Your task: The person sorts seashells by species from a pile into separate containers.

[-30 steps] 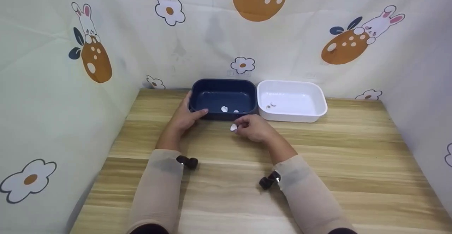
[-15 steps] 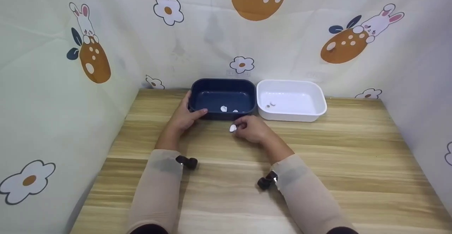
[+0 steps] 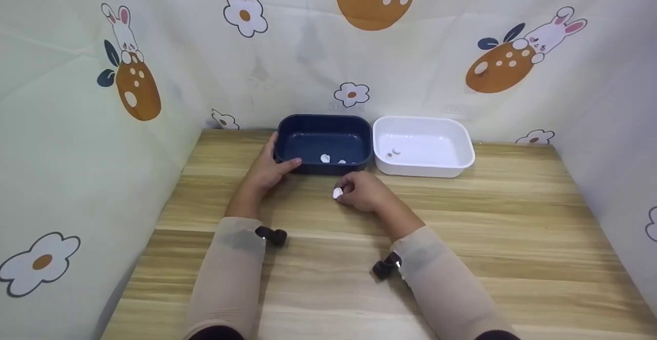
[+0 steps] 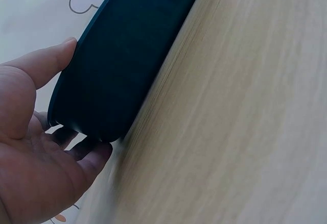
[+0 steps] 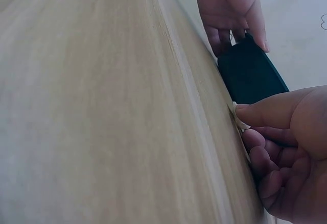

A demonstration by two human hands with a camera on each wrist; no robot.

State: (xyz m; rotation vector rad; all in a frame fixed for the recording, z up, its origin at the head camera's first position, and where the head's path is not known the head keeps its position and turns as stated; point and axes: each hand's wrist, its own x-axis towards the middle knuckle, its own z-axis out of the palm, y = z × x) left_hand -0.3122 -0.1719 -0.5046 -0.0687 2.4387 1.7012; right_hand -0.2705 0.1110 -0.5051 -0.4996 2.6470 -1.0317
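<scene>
My left hand (image 3: pixel 265 169) grips the left end of a dark blue box (image 3: pixel 328 168), its thumb on the front rim. In the left wrist view the fingers of that hand (image 4: pixel 36 147) curl round the end wall of the box (image 4: pixel 122 55). Just in front of the box, my right hand (image 3: pixel 365 192) pinches a small white piece (image 3: pixel 337 193), rounded and shell-like, between thumb and fingers, low at the wooden table. Its exact kind is unclear. Inside the dark box lie a white piece (image 3: pixel 325 158) and a partly hidden one (image 3: pixel 342 162) near the front wall.
A white box (image 3: pixel 423 170) stands right beside the dark one, with a couple of small pale brownish pieces (image 3: pixel 395 151) inside. Behind both boxes hangs a patterned cloth (image 3: pixel 297 62). Wooden tabletop (image 3: pixel 318 278) stretches in front of them.
My right hand has drawn slightly back toward me, away from the dark box, with the white piece in its fingers. The left hand and both boxes stay where they were.
</scene>
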